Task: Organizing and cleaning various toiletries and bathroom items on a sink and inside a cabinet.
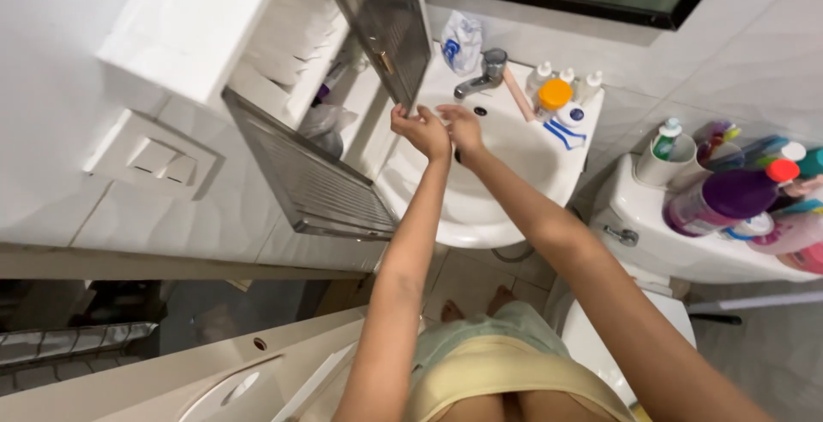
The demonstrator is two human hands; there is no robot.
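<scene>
1. Left hand and right hand held together above white sink.
2. Chrome tap behind; orange-capped bottle on rim.
3. Slatted cabinet door open alongside.

White sink under my joined hands, chrome tap just beyond them, orange-capped jar, small white bottles, toothbrushes on the ledge right of my grip

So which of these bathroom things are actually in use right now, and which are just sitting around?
In use:
- left hand and right hand, held together over the white sink
- tap, nearest the hands

Just sitting around:
- orange-capped bottle
- blue and white tube
- purple bottle on the toilet tank
- cup
- open wall cabinet
</scene>
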